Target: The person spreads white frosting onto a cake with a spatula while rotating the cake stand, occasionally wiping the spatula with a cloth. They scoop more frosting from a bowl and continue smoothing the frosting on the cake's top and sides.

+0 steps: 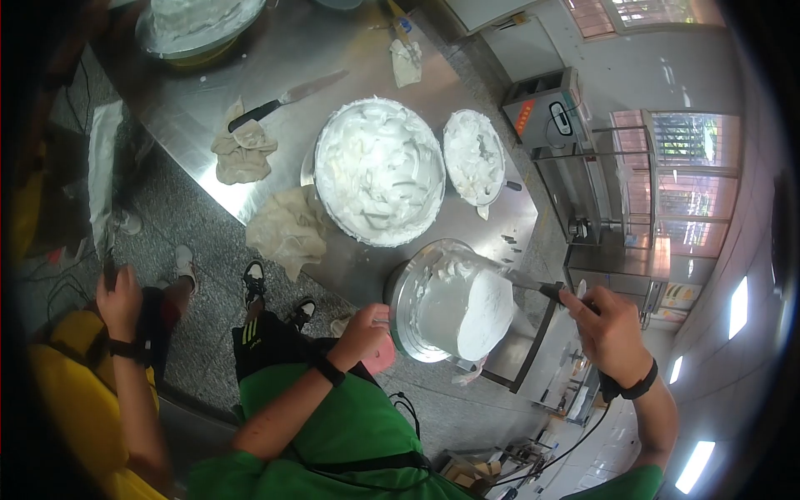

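A white cream-covered cake (473, 310) stands on a metal turntable (406, 312) near the table's edge. My left hand (362, 337) is at the turntable's near rim, its fingers closed against the edge. In my right hand (608, 332) is the dark handle of a spatula (525, 280), whose blade reaches over the cake's top edge. Beyond the turntable sits a large bowl of white cream (379, 171), with a smaller bowl of cream (473, 157) to its right.
Cloths (287, 229) lie by the large bowl, and another spatula (287, 100) rests on the metal table (200, 117). A second turntable (196, 46) holds a cream-covered cake. At the left, a co-worker in yellow (92, 400) holds a cream-covered spatula (103, 167).
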### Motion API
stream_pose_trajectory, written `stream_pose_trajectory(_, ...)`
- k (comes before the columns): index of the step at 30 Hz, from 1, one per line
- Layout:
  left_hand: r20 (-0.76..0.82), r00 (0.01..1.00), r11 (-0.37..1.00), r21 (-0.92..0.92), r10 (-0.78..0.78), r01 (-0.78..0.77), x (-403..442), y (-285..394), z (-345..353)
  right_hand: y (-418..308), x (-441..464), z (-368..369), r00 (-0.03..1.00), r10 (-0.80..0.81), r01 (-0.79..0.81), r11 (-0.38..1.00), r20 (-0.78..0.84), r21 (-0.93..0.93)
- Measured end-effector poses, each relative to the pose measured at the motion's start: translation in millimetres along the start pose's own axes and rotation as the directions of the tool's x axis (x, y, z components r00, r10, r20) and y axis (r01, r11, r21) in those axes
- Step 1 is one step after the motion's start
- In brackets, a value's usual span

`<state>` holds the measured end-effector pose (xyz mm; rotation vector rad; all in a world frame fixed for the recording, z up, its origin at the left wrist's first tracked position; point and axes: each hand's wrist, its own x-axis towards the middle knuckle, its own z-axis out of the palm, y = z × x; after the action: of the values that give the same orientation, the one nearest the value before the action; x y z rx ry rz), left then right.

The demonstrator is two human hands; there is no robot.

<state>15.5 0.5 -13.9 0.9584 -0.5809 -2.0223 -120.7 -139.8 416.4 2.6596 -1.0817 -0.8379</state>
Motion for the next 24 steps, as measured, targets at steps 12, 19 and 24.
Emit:
stream_pose_trajectory(12, -0.009, 0.996, 0.987, -0.131, 0.091, -0.091, 5, -7, 8, -19, -10, 25, 0.978, -0.128, 0.153, 0.977, 0.167, -0.148)
stream_pose_trajectory(19, 0.003, 0.996, 0.979, -0.188, 0.085, -0.083, 7, -7, 9, -25, -13, 17, 0.952, -0.248, 0.287, 0.929, 0.180, -0.236)
stream_pose_trajectory(24, -0.032, 0.998, 0.982, -0.179, 0.050, -0.055, 2, 5, 11, -13, -8, 14, 0.939, -0.293, 0.333, 0.903, 0.178, -0.272)
